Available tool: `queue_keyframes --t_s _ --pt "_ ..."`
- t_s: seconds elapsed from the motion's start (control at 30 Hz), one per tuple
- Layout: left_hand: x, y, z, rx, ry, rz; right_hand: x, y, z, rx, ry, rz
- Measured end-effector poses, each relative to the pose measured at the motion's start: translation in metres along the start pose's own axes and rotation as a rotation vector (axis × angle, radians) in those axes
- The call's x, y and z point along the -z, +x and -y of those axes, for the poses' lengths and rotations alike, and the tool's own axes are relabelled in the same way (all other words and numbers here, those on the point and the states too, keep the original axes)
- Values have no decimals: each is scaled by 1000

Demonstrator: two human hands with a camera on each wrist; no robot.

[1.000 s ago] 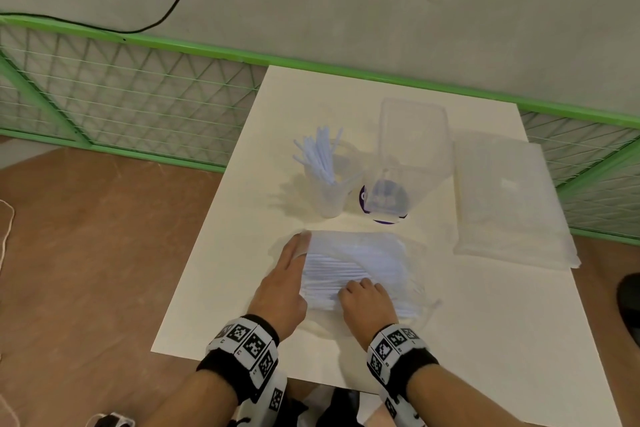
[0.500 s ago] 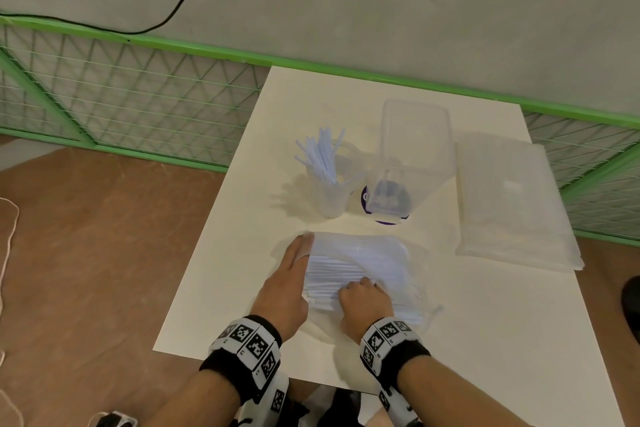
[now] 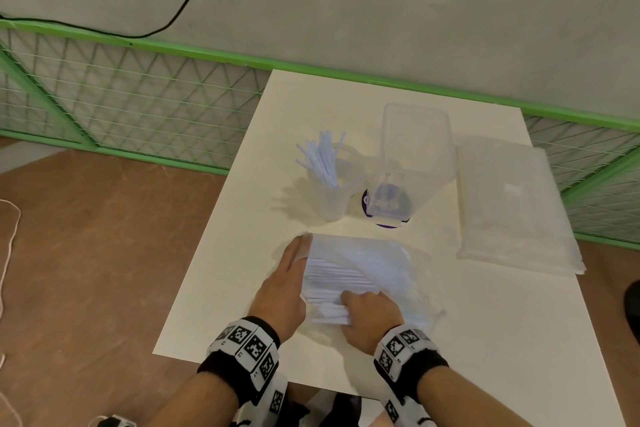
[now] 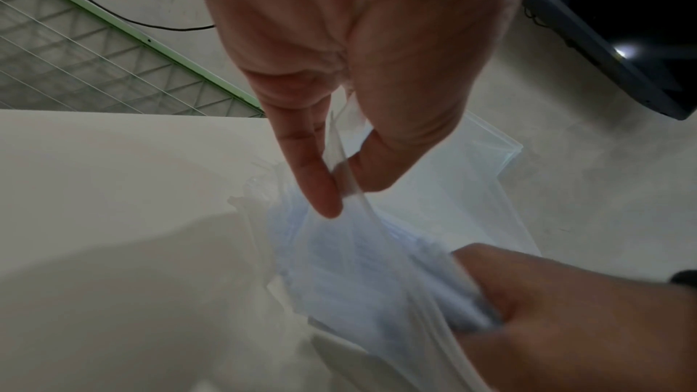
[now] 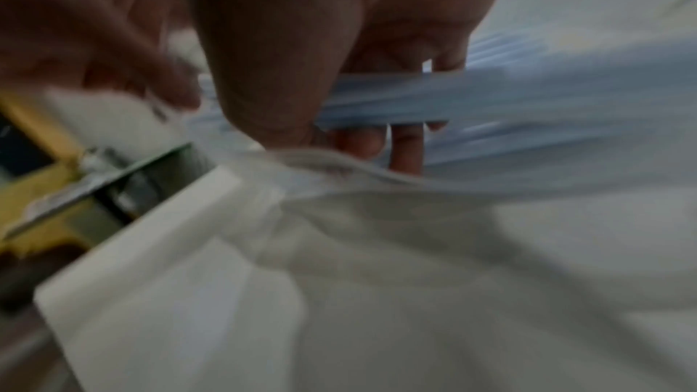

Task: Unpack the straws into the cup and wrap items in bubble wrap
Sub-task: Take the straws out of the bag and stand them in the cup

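A clear plastic bag (image 3: 388, 253) full of pale blue straws (image 3: 332, 281) lies on the white table (image 3: 485, 322) near its front edge. My left hand (image 3: 287, 284) pinches the bag's open edge (image 4: 345, 178) between finger and thumb. Inside the bag's mouth, my right hand (image 3: 367, 317) grips a bundle of straws (image 5: 490, 100). Behind the bag stands a clear cup (image 3: 332, 198) with several straws (image 3: 322, 158) upright in it.
A tall clear container (image 3: 415, 156) stands right of the cup over a purple-rimmed disc (image 3: 386, 224). A folded stack of bubble wrap (image 3: 509, 204) lies at the right. A green mesh fence (image 3: 138, 104) runs behind the table.
My right hand has drawn back slightly toward the table's front edge, and the straws have bunched at the bag's mouth. The left hand stays on the bag's edge.
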State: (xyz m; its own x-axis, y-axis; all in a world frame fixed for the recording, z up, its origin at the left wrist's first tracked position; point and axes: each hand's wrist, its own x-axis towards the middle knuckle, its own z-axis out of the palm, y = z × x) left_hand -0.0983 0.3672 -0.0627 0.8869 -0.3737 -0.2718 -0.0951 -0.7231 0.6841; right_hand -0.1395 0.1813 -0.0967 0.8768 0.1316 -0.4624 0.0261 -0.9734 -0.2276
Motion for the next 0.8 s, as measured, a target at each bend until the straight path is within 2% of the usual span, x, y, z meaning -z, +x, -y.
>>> queue_keyframes --t_s 0.07,0.13,0.23,0.33,0.47,0.57,0.67,0.8 --pt "1 0 0 11 5 -9 10 -5 -5 14 169 -29" --pt "1 1 0 15 1 -21 23 -11 -5 56 312 -123" --pt "-1 1 1 3 -11 -29 42 -23 1 9 724 -239" --pt "-2 2 0 -9 -19 -25 52 -33 7 0 1006 -237" --pt "-2 5 -2 -18 -16 -28 40 -33 1 -96 1007 -282" --pt "-1 6 -4 -12 -17 -23 45 -33 -2 -98 920 -208" --pt "0 8 -3 -2 -16 -28 79 -35 5 -50 847 -213" --pt "1 7 -3 22 -21 -15 167 -37 11 62 867 -362"
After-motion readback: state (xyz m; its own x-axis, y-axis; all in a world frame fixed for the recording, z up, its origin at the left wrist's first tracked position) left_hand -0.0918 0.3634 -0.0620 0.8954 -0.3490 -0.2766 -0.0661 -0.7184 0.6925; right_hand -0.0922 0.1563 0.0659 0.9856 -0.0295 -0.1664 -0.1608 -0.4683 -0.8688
